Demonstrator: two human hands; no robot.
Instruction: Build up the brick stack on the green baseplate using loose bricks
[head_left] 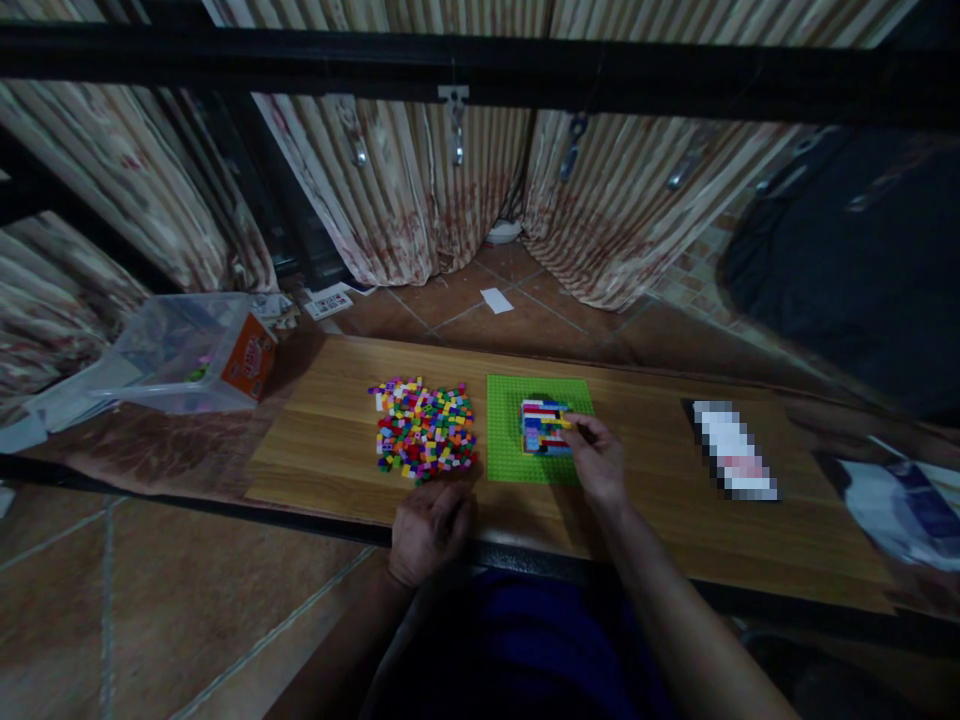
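On the wooden board stands a green studded baseplate [502, 455], carrying a small layered build of coloured toy bricks [534, 436]. My right hand [600, 465] reaches over the plate from the right, thumb and fingers pinched at the build's right side. A small brick, seemingly yellow, shows at those fingertips, largely covered by them. To the left of the plate spreads a loose pile of small multicoloured bricks [426, 425]. My left hand [429, 532] rests at the board's front edge just below the pile, its fingers curled in; whether anything lies inside them is hidden.
A clear plastic bin [176, 340] with an orange label and a few pieces stands at the far left. A phone-shaped blurred object [735, 450] lies right of the plate. At the far right is a white and blue packet [900, 510]. A dark metal bar [480, 75] crosses above.
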